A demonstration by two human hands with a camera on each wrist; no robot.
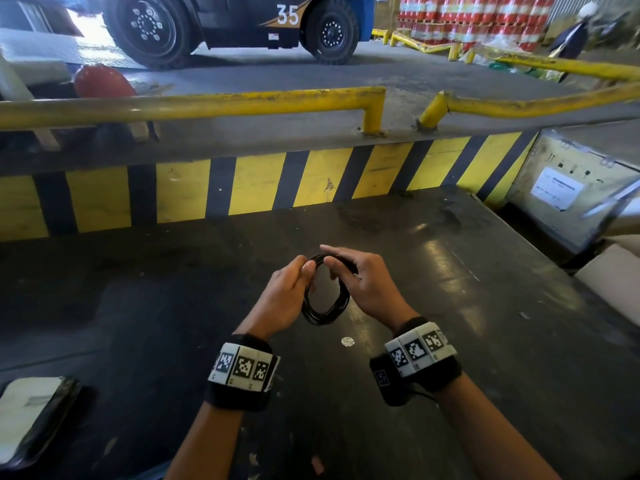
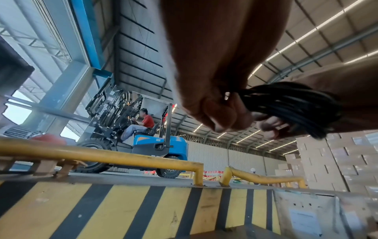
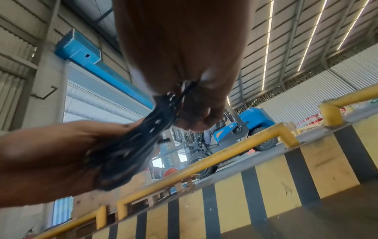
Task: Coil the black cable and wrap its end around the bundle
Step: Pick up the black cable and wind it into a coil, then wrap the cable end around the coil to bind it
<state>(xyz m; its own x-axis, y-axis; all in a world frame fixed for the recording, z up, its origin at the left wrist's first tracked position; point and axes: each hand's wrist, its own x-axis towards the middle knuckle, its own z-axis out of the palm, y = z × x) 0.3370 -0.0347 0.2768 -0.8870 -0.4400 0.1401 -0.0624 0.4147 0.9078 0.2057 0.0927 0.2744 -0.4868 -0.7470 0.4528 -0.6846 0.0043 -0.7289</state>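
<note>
1. The thin black rubber-sheathed cable is already gathered into a small round bundle of several loops, held in the air between both hands above the dark scuffed metal platform, not touching it

2. The left hand has its thumb and fingers curled round the left side of the loop near the top, pinching the strands together; the left wrist view shows the strands fanning out from that pinch toward the other hand

3. The right hand closes on the opposite side of the bundle, its fingers curled over the strands and the index finger stretched across the top of the ring

4. I judge the coiling done and the wrapping of the end about to start; I cannot make out the loose end itself, as the hands hide it

5. To do this well, the left pinch should stay firm so the loops do not spring apart, while the right hand leads the free end through the middle of the ring and over the strands just beside that pinch

6. Each turn wants to lie snug against the last, pulled tight, or the bundle may slacken and unroll
</note>
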